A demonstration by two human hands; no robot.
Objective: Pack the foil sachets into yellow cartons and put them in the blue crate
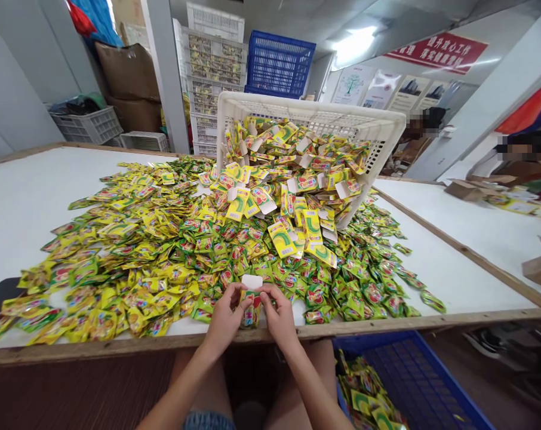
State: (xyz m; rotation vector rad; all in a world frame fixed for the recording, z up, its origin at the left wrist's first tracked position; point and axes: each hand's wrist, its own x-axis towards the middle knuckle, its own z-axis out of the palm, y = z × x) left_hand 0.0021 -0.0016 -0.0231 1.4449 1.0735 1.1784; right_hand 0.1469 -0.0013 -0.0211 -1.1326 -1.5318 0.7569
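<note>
Between my two hands, at the table's front edge, is a small printed carton (251, 300) with its white flap standing up. My left hand (226, 312) pinches its left side, and my right hand (276, 309) grips the right side near the flap. Around and beyond my hands lie many small sachets, yellow ones (104, 313) to the left and green ones (360, 295) to the right. A white basket (306, 104) lies tipped toward me, with yellow cartons (282, 239) spilling from it onto the sachets.
A blue crate (425, 376) with yellow and green packs stands below the table edge at my right. Stacked white crates (214, 65) and a blue basket (279, 60) rise behind the table. A wooden strip (458, 245) edges the table's right side. Two people are at the far right.
</note>
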